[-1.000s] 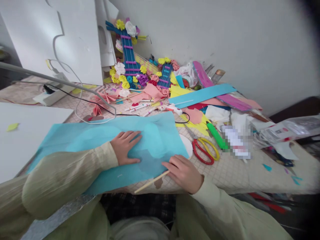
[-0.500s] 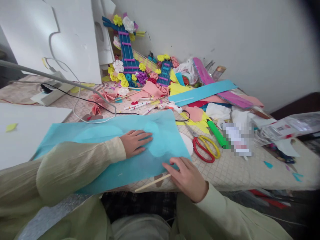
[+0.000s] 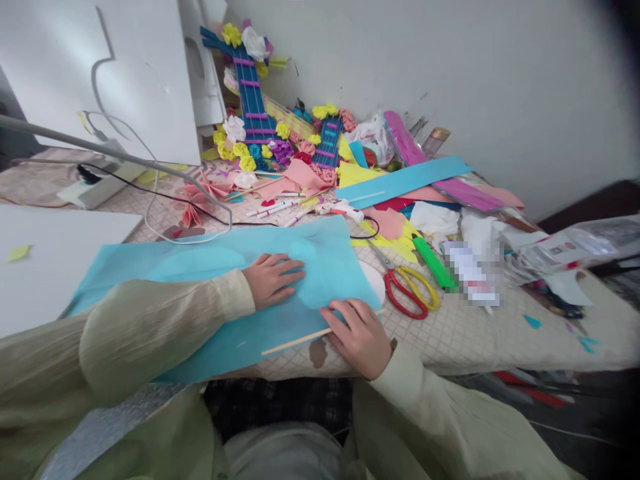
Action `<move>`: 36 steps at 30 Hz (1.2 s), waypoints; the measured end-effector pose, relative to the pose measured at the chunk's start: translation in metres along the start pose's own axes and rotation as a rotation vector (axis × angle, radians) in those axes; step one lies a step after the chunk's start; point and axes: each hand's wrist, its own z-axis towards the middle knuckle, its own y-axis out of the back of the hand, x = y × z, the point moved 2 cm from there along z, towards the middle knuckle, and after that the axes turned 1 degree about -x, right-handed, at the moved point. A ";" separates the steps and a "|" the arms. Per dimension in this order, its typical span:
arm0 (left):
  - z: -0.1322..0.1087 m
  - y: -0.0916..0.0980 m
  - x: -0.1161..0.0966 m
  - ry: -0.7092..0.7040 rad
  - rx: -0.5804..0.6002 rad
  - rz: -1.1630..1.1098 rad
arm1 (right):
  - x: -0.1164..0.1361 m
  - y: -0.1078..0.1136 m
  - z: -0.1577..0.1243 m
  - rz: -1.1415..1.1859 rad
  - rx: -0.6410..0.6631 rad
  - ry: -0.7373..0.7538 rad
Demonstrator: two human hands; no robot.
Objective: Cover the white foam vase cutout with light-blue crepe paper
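Paper (image 3: 270, 327): this blue sheet lies flat on the desk (image 3: 480, 340) in front of you, beneath both your hands, with paler rounded shapes showing in it.
Stick (image 3: 297, 341): thin and wooden, it lies slantwise along the paper's near edge; its left end is clear of your fingers, and its other end shows past your right hand (image 3: 361, 339).
Right fingers: bent over the stick, toward its right end; you cannot tell from this view whether they pinch it or only rest on it.
Left hand (image 3: 274, 280): your fingers are slightly spread and laid flat on the paper, farther from you than the stick and apart from it.
White piece (image 3: 375, 279): rounded, it peeks out from under the paper's right edge, just beyond your right hand.
Scissors (image 3: 393, 273): they lie just right of that piece, red and yellow handles toward you.
Green tool (image 3: 433, 262): right of the scissors.
Glue gun (image 3: 345, 211): on your desk just beyond the paper's far right corner, with slim markers (image 3: 275, 208) to its left.
White board (image 3: 65, 260): at your left, touching the sheet's left end.
Guitar-shaped crafts (image 3: 253, 97): dark blue, flower-trimmed, at the back by the wall.
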 end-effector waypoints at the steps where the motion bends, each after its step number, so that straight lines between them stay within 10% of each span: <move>1: 0.002 0.000 0.000 -0.003 -0.008 -0.006 | 0.003 0.000 0.000 0.015 -0.026 0.008; 18: 0.007 0.003 -0.006 0.011 -0.024 -0.027 | 0.015 0.004 -0.005 0.137 -0.074 0.039; 29: 0.004 0.006 -0.010 0.014 -0.037 -0.044 | -0.021 0.033 -0.001 0.285 0.176 -0.191; 36: 0.005 0.005 -0.008 -0.004 -0.026 -0.057 | -0.051 0.016 0.039 0.085 0.413 -0.038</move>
